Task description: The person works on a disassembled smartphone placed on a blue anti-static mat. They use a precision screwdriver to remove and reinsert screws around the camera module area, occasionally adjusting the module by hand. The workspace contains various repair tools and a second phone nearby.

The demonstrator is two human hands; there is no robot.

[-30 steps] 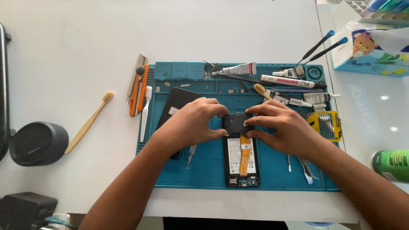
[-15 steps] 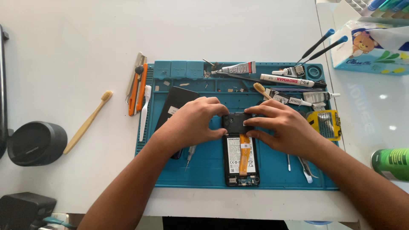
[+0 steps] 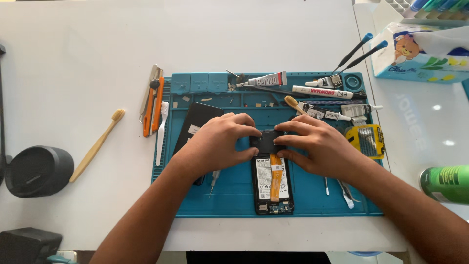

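Black and thin, the opened phone (image 3: 272,183) lies face down in the middle of the teal work mat (image 3: 312,205), its lower end close to the near edge, with its back removed so the battery and an orange flex cable (image 3: 276,177) are exposed. The left hand (image 3: 215,144) and the right hand (image 3: 317,145) both press their fingertips on the upper end of the phone, pinching it from the two sides. The phone looks light and stiff, but the cable and small parts seem fragile, so the bare side frame is probably the safest place to hold. The far edge of the mat is crowded with glue tubes (image 3: 266,79) and tools; a black panel (image 3: 195,124) lies left, a yellow bit case (image 3: 367,140) right. Free room is mostly near the mat's near-left corner.
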